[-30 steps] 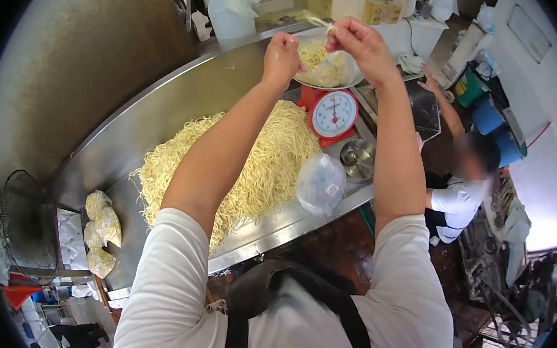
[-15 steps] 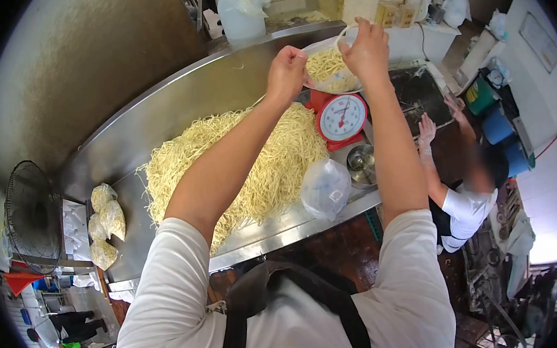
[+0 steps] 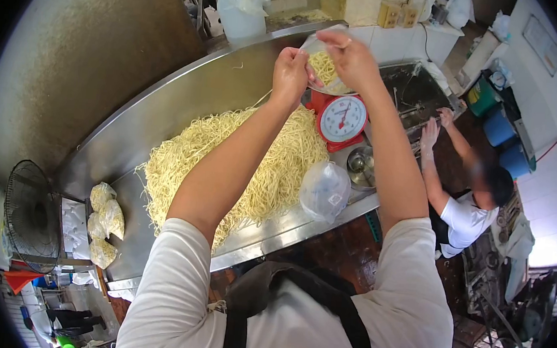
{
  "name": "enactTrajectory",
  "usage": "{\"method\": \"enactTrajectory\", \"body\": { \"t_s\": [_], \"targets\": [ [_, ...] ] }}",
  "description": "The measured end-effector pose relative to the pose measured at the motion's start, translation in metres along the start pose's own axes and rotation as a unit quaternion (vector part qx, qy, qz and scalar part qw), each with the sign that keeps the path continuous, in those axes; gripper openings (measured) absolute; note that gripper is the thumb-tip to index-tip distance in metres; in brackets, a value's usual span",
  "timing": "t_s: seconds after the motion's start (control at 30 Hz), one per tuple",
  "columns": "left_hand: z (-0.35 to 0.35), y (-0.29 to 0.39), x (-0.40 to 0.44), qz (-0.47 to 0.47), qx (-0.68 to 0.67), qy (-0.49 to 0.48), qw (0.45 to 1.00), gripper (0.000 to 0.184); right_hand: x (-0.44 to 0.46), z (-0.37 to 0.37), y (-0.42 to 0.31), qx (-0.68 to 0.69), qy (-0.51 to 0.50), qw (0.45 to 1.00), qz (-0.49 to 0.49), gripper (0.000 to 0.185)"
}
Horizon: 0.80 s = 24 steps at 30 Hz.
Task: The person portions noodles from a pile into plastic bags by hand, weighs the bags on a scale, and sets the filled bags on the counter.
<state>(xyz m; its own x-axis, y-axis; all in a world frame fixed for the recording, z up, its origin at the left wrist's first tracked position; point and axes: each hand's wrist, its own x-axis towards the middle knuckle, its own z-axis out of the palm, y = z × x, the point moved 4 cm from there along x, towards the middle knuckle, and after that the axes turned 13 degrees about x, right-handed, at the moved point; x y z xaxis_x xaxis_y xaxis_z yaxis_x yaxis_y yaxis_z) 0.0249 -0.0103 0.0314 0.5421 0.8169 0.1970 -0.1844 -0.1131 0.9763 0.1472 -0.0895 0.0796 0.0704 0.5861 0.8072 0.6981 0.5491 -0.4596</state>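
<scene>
A clear plastic bag with noodles rests on top of the red dial scale. My left hand is closed on the bag's left edge, its fingers pinched together. From the upper right, my right hand reaches over the bag with bent fingers at its rim. What lies between those fingers is partly hidden and smeared. A large heap of loose yellow noodles spreads over the metal table below my forearms. Beside the scale sits a bundle of plastic bags.
Metal bowls stand right of the scale. Several filled noodle bags lie at the table's left end, near a fan. A co-worker is at the right by a dark tray. A jug stands behind the table rim.
My right hand has moved left over the bag and the bag's mouth is drawn in toward my left hand. The noodle strand in my right hand no longer shows. The co-worker's hands have shifted slightly.
</scene>
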Motion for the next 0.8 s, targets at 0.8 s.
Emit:
{"method": "enactTrajectory", "body": {
  "t_s": [0.8],
  "targets": [
    [-0.153,-0.218,0.08,0.025,0.535,0.08,0.84,0.067,-0.027,-0.047,0.072,-0.249,-0.042,0.925,0.282,0.022]
  ]
}}
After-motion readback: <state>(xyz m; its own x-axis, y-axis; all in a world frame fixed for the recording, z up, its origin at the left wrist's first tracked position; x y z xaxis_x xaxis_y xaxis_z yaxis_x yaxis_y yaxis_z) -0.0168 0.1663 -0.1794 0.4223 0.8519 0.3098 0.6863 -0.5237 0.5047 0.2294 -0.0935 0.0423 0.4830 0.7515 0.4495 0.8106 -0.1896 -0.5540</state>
